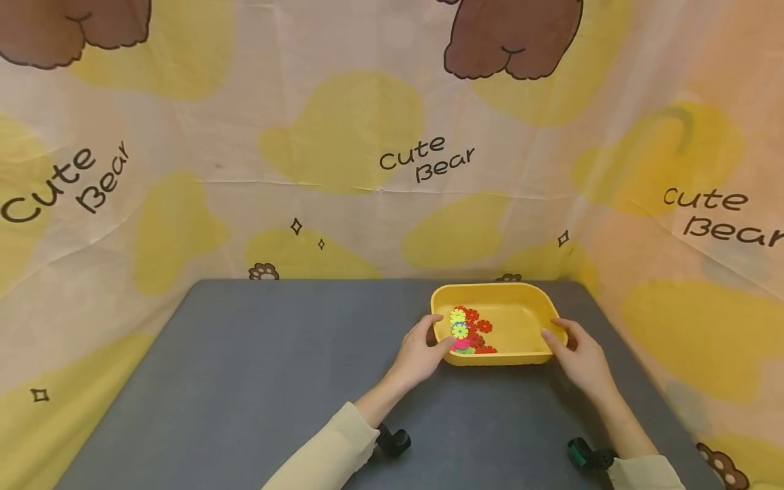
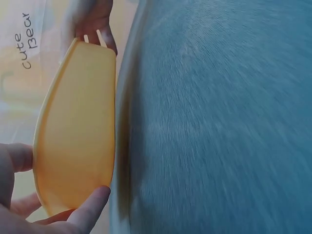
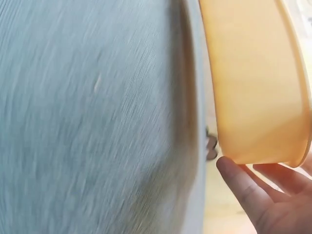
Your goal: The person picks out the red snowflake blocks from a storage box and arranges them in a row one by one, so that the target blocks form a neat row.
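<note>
A yellow plastic bin [image 1: 520, 320] is held up at the far right of the table, with a gap between its base and the tabletop in both wrist views. Snowflake-shaped plastic discs [image 1: 471, 327], mostly red with some yellow, pink and green ones, lie heaped at its left end. My left hand [image 1: 419, 350] grips that end, thumb at the rim and fingers [image 2: 92, 207] around the outer wall. At the opposite end my right hand [image 1: 582, 357] holds the bin, its thumb over the rim and other fingers [image 3: 243, 187] against the end and lower edge.
The dark grey table [image 1: 275, 361] extends left and in front of the bin. A printed cloth [image 1: 343, 136] hangs behind and along both sides. A small black device [image 1: 395, 442] sits at the left wrist and another [image 1: 588, 454] at the right.
</note>
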A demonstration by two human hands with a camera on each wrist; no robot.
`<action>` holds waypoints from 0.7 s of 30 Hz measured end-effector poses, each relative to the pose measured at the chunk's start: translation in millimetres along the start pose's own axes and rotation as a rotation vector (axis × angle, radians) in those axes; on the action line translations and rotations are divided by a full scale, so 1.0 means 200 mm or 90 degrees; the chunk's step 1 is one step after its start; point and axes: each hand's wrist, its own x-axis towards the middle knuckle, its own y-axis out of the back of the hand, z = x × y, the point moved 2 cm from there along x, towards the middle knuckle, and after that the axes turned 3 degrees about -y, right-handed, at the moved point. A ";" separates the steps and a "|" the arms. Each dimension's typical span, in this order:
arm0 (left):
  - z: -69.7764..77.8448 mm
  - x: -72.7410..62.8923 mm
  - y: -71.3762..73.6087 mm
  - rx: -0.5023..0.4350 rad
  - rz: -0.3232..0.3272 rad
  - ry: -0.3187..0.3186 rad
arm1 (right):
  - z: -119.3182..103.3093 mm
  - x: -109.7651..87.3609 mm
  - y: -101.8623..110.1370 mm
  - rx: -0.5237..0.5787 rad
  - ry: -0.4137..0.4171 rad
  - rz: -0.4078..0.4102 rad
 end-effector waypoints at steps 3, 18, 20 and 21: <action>-0.01 -0.03 0.06 -0.003 0.005 0.005 | -0.06 -0.01 -0.02 0.013 0.004 -0.011; -0.07 -0.20 0.39 0.046 0.034 0.002 | -0.28 -0.08 -0.23 0.077 0.048 -0.055; -0.08 -0.21 0.42 0.051 0.041 0.004 | -0.30 -0.09 -0.27 0.083 0.044 -0.054; -0.09 -0.22 0.44 0.055 0.043 0.004 | -0.31 -0.09 -0.29 0.086 0.041 -0.053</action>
